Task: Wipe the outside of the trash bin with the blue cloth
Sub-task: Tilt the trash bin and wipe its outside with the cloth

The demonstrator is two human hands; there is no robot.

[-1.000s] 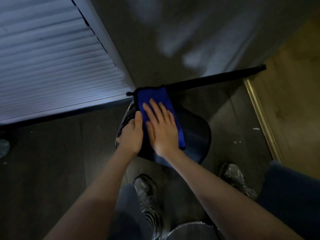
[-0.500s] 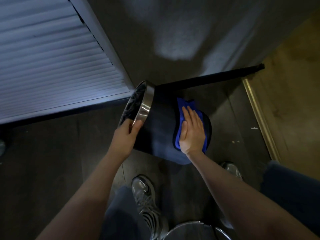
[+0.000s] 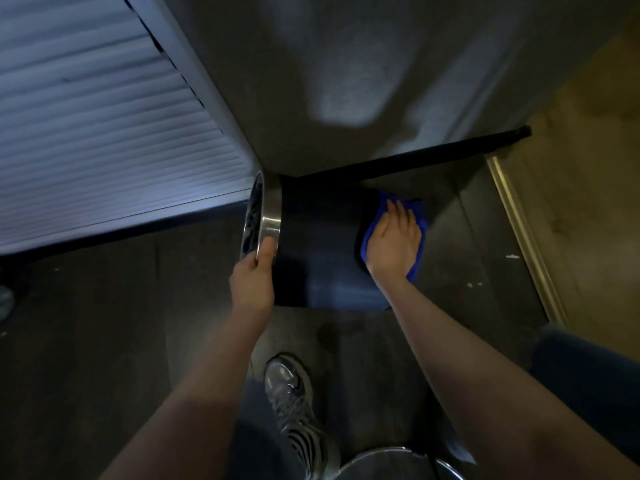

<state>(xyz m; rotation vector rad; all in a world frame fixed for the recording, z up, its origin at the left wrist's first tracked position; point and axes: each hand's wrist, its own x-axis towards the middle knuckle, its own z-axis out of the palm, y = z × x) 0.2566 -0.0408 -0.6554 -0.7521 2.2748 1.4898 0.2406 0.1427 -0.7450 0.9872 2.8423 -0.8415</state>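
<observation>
Tipping onto its side, the trash bin (image 3: 322, 258) lies across the dark floor (image 3: 104, 323) with its open mouth turned left and its base to the right, close to the corner where the grey wall (image 3: 346, 81) meets the slatted white panel (image 3: 104, 133). I have my left hand (image 3: 254, 275) gripping the bin's shiny metal rim (image 3: 270, 216), thumb hooked over the band and fingers curled out of sight inside. My right hand (image 3: 393, 242) lies flat with straight fingers, pressing the blue cloth (image 3: 384, 209) against the bin's dark body at its base end; blue shows above the fingertips and below the wrist. A grey sneaker (image 3: 294, 407) stands on the floor below the bin, and the round metal top of another container (image 3: 391, 462) peeks in at the bottom edge. A metal threshold strip (image 3: 523, 237) runs along the right.
</observation>
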